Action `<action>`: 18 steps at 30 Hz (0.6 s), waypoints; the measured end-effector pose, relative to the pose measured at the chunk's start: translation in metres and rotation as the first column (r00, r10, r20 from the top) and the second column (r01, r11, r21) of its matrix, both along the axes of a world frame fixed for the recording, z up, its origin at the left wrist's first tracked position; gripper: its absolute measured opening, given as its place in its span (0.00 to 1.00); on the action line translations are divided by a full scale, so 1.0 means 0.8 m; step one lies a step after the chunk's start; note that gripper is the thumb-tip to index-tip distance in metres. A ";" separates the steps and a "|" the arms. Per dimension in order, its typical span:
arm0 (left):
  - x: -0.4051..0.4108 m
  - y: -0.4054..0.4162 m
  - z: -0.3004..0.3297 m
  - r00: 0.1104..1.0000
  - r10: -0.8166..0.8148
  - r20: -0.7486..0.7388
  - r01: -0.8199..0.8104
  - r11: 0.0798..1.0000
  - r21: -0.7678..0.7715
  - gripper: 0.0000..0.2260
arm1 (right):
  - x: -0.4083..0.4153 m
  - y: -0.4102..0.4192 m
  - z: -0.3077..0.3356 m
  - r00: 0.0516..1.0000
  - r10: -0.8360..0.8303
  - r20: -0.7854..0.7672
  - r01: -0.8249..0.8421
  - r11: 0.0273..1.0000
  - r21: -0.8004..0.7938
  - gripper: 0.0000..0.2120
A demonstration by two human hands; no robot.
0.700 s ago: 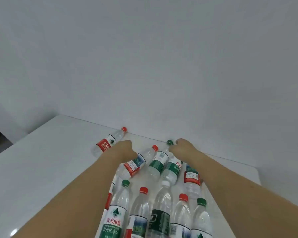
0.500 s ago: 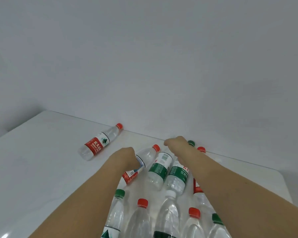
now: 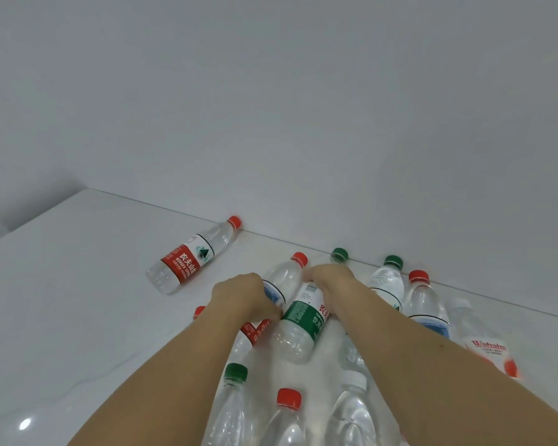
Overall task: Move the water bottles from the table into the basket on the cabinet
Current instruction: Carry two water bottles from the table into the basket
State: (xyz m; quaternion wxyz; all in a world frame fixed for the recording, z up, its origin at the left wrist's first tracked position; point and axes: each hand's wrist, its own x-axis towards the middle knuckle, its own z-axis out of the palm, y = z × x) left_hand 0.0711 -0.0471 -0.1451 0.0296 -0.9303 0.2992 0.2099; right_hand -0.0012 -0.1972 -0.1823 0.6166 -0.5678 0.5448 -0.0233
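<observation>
Many clear water bottles lie on the white table (image 3: 78, 300). My left hand (image 3: 242, 294) curls around a red-capped bottle (image 3: 287, 275) with a blue and red label. Beside it lies a green-labelled bottle (image 3: 300, 329); my right hand (image 3: 331, 280) grips its upper part, just below a green cap (image 3: 339, 255). Both bottles rest on the table among the others. No basket or cabinet is in view.
A lone red-labelled bottle (image 3: 187, 262) lies to the left near the wall. More bottles lie right of my right arm, including a Wahaha bottle (image 3: 484, 342). Several capped bottles (image 3: 289, 397) crowd the front between my forearms. The wall runs right behind the table.
The view has swung right, showing more bottles on that side. My hands have settled lower around the red-capped and green-labelled bottles, which stay on the table.
</observation>
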 end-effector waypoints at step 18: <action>-0.060 0.029 0.329 0.936 0.165 -0.310 -0.351 0.469 -0.811 0.23 | -0.093 0.035 0.369 0.763 0.006 0.646 0.213 0.942 -0.261 0.25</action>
